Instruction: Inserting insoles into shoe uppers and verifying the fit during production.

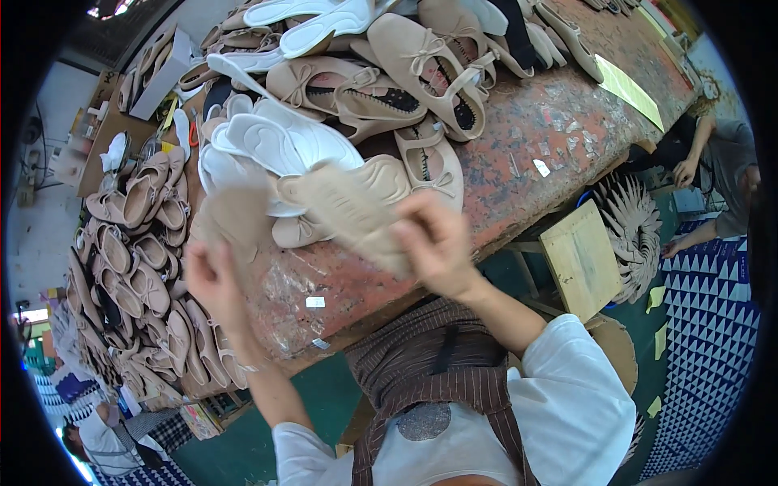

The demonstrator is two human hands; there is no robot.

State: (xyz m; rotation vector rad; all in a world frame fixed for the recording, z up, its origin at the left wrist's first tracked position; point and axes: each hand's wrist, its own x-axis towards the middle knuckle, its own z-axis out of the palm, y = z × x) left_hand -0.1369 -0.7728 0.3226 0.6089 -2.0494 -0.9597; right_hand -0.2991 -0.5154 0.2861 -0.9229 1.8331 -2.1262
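The right hand pinches a beige insole above the table; the left hand grips another blurred beige piece (shoes piled beside), seemingly separating them

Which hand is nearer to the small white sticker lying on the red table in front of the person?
Left. The left hand is just to the left of the white sticker. The right hand, holding a beige insole, is farther away, up and to its right.

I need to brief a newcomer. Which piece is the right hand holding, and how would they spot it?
Start at the long reddish table heaped with beige shoes. At its near edge, the right hand grips a flat beige insole. Unlike the white insoles behind it, it is tan and lifted off the table.
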